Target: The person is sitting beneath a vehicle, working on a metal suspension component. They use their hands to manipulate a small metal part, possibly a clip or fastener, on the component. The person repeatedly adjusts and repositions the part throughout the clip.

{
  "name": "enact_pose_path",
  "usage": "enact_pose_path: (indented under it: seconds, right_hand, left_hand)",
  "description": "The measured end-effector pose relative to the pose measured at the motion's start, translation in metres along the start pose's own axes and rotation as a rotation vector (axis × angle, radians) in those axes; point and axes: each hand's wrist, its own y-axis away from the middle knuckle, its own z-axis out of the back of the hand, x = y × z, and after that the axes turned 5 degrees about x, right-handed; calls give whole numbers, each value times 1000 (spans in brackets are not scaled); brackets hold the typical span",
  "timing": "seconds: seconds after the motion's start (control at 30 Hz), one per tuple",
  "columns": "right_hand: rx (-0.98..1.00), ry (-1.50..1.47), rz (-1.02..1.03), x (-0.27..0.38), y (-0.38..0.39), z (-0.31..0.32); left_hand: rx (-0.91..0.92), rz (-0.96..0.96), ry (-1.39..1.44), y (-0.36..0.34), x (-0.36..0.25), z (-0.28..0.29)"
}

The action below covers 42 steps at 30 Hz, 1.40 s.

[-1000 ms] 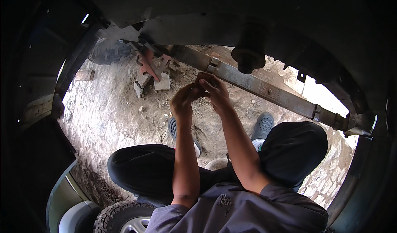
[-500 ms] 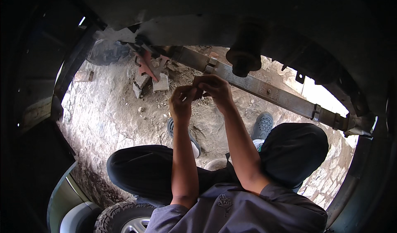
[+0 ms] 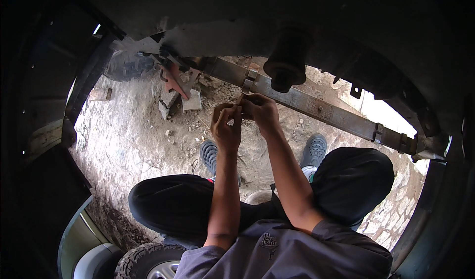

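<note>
My left hand [image 3: 226, 125] and my right hand [image 3: 261, 111] meet in front of me, just short of a long metal leaf spring [image 3: 297, 100]. Between the fingertips is a small, thin brown sheet [image 3: 241, 99], seen almost edge-on and mostly covered by the fingers. The fingers of my right hand are bent over it. My left thumb and forefinger are pinched close beside the right fingertips, with the other left fingers curled. Neither hand touches the leaf spring.
A dark cylindrical bump stop [image 3: 284, 71] hangs above the leaf spring. Farther left, a red metal stand [image 3: 173, 78] is near broken blocks [image 3: 192, 101] on the dirt floor. Dark wheel-arch panels surround me. A wheel with a treaded tyre [image 3: 143, 259] lies at lower left.
The brown sheet has turned from showing its flat face to nearly edge-on. My left hand has shifted right and its fingers have closed nearer the right fingertips. My left-side shoe shows more.
</note>
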Motion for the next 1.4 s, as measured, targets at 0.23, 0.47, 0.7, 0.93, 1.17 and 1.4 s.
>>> enact_pose_path:
  seconds: [0.23,0.47,0.7,0.93,1.17,1.4]
  right_hand:
    - [32,24,-35,14,4,-4]
    - [139,20,21,8,5,-6]
    - [148,129,159,0,-4,11]
    - [137,351,264,-5,-6,21]
    - [79,271,200,-9,-10,18]
    - [-138,339,208,-12,-14,7]
  left_hand:
    - [34,-130,-54,-5,4,11]
    - [68,333,324,0,5,13]
    - [369,648,769,-4,13,26]
    - [495,675,672,-12,10,28]
    - [594,684,560,-30,7,16]
    - [350,650,315,-49,38,-11]
